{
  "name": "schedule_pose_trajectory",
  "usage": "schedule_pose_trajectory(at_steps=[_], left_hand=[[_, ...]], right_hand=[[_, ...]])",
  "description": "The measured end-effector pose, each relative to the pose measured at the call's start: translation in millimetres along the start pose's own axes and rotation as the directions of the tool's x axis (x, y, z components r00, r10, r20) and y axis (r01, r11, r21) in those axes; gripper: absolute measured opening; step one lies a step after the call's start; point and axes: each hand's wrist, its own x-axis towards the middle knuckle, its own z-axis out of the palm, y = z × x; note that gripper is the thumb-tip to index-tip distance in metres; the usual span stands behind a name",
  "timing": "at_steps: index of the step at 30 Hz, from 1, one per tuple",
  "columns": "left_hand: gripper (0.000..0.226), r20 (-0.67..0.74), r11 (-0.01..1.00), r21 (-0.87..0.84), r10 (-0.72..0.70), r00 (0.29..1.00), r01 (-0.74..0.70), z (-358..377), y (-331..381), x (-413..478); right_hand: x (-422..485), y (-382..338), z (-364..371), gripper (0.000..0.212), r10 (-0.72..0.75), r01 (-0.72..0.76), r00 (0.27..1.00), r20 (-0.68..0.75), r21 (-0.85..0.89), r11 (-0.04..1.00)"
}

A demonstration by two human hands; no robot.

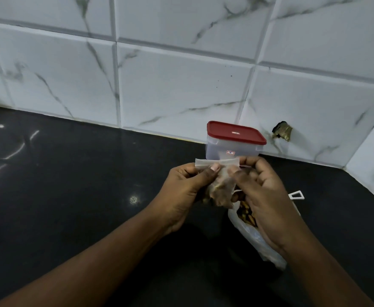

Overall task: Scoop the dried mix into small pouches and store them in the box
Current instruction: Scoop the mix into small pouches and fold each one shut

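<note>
Left hand [181,191], frame centre, pinches small pouch [222,187], thumb on folded top. Right hand [263,196] grips pouch's other end. Right of centre, beneath right hand: plastic bag [252,235] of dried mix [246,214] on black counter [71,185]. Above hands: box [232,149], red lid [234,132] on.

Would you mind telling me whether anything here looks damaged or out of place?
Yes: the wall tile right of the red-lidded box has a ragged hole exposing a brass fitting. Nothing looks spilled.

Small red labels on the box [232,149] are too blurred to read.
</note>
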Motion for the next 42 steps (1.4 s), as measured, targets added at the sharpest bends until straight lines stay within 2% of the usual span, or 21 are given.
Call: schedule_pose_trajectory(at_steps=[3,5,9,13,16,19,23,25,28,32,42], left_hand=[[0.054,0.020,0.999,-0.010,-0.037,0.999,0.037,3.8,-0.4,-2.6],[0.059,0.012,0.995,-0.060,-0.081,0.997,0.081,6.1,-1.0,-2.8],[0.048,-0.009,0.975,-0.153,-0.166,0.986,0.162,8.4,-2.0,0.0],[0.038,0.058,0.970,-0.118,-0.207,0.977,0.213,6.1,0.3,-2.1],[0.035,0.089,0.963,-0.112,-0.236,0.968,0.245,7.4,1.4,-3.7],[0.036,0.082,0.966,-0.098,-0.231,0.969,0.239,8.1,0.6,-3.7],[0.044,0.087,0.955,-0.172,-0.230,0.969,0.242,9.3,7.3,-3.7],[0.051,0.092,0.969,-0.134,-0.196,0.976,0.207,8.9,7.4,-2.9],[0.038,0.030,0.982,-0.105,-0.156,0.987,0.159,8.0,5.6,-0.8],[0.028,-0.017,0.987,-0.103,-0.128,0.992,0.126,9.7,4.8,-1.3],[0.015,-0.100,0.987,-0.128,-0.106,0.989,0.092,14.0,4.9,-2.8]], right_hand=[[-5.1,0.3,5.8,0.029,-0.023,0.025,1.000,0.016,-0.093,0.995],[-5.4,2.3,6.1,0.024,-0.032,0.031,0.999,-0.009,-0.082,0.996],[-3.8,3.8,5.2,0.021,0.010,-0.010,1.000,-0.001,0.010,1.000],[-5.0,4.9,11.4,0.028,0.074,-0.083,0.987,0.144,0.055,0.995],[-6.1,4.1,14.5,0.027,0.047,-0.057,0.986,0.160,0.058,0.997],[-6.2,3.7,12.6,0.026,0.023,-0.032,0.989,0.145,0.056,0.998],[-7.2,6.7,10.7,0.023,-0.051,0.065,0.993,0.110,-0.125,0.990],[-6.6,7.2,9.3,0.023,-0.091,0.101,0.994,0.058,-0.206,0.973],[-4.3,9.3,6.7,0.022,-0.141,0.130,0.990,-0.010,-0.328,0.936],[-3.1,10.4,6.9,0.010,-0.171,0.131,0.981,-0.091,-0.340,0.931],[-0.5,12.4,6.9,0.022,-0.263,0.201,0.960,-0.100,-0.409,0.890]])
